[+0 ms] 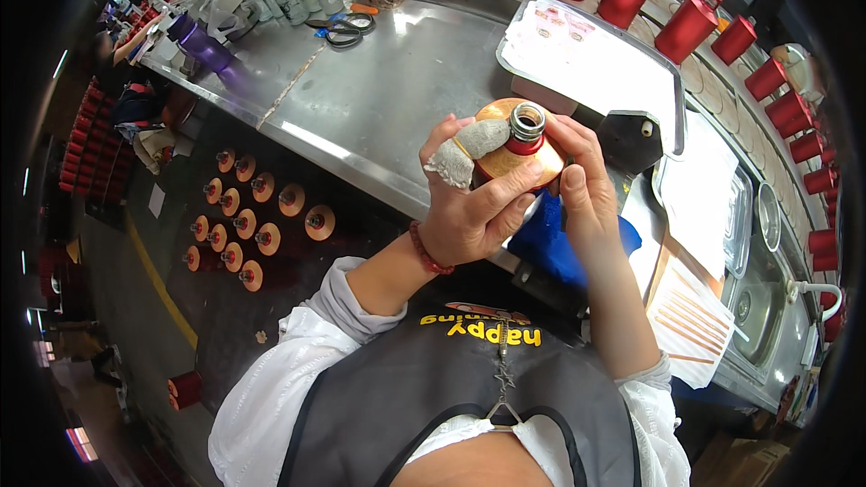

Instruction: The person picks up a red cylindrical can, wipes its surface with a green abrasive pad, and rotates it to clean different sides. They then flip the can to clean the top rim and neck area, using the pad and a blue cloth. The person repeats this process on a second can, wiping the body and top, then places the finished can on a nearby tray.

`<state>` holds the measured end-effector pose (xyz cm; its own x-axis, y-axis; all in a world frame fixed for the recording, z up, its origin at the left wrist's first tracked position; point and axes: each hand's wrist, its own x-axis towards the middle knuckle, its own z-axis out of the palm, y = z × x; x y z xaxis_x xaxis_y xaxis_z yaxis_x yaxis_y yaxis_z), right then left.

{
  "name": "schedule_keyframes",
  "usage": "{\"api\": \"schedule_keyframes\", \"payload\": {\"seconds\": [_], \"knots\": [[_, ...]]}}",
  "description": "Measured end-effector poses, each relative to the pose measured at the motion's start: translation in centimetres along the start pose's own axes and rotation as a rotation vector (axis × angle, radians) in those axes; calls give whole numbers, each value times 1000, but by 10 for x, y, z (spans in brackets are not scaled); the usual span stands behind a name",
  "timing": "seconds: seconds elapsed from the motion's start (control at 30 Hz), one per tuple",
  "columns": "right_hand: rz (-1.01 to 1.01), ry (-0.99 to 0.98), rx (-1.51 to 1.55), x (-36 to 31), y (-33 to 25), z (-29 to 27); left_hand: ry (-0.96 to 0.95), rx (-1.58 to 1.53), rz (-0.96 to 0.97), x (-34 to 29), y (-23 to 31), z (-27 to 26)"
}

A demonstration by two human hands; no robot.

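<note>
A red bottle with a gold shoulder and a bare silver screw neck is held up between my two hands, its mouth toward me. My left hand closes round its left side, with grey fabric covers on two fingers and the thumb on the shoulder. From the right, my right hand wraps the bottle, fingers behind and thumb in front. A thin dark strip shows beside the right thumb; its kind is unclear. The lower part of the bottle is hidden by my hands.
Below the hands lies blue cloth. Red bottles line a curved conveyor behind a white-lined tray. Black scissors and a purple bottle are on the steel bench. Several gold-shouldered bottles stand lower left; a sink is right.
</note>
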<state>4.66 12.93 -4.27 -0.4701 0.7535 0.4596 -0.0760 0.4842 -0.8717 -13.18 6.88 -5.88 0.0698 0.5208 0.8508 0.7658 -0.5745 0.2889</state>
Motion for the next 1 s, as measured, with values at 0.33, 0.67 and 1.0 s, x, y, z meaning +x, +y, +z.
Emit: {"api": "schedule_keyframes", "payload": {"seconds": [0.33,0.67,1.0], "knots": [[-511,-255,-708,49,-75,-31,-106,-664,-320,4,-18,6],[-568,-346,-601,42,-70,-24,-133,-560,-332,-1,-31,6],[190,86,-313,57,-34,-34,-222,-742,-345,10,-37,2]]}}
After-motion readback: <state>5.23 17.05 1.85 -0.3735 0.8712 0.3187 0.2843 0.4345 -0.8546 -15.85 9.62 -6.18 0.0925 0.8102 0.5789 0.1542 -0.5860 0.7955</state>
